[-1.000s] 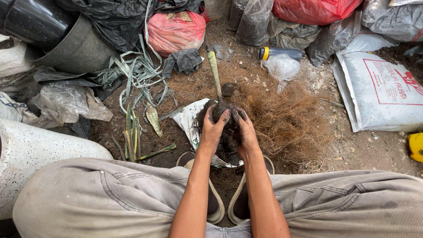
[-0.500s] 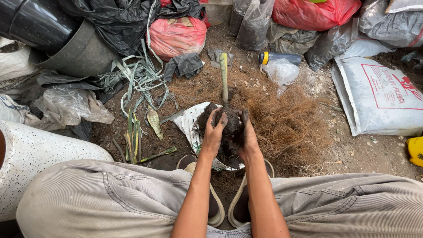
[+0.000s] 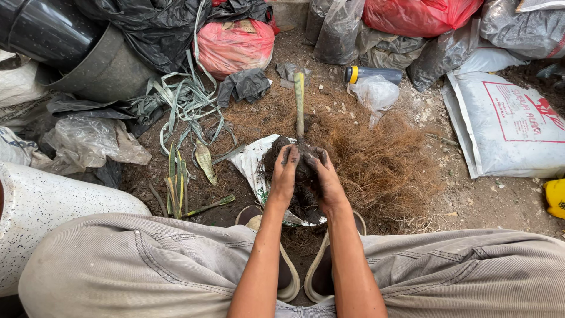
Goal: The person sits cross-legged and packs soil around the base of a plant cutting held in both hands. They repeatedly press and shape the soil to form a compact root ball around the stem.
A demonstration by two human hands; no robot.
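My left hand (image 3: pixel 283 176) and right hand (image 3: pixel 325 179) are cupped around a dark root ball (image 3: pixel 301 168), fingers pressed into the soil from both sides — grasping it between them. Under it lies a white plastic sheet (image 3: pixel 250 162). The cut stem (image 3: pixel 299 103) rises from the ball and points straight away from me, its long axis running ahead of my fingertips. Room is tight: brown fibre (image 3: pixel 382 165) heaps just right of my right hand, loose leaves (image 3: pixel 179 182) lie left of my left — and my sandals (image 3: pixel 291 282) sit just behind my wrists.
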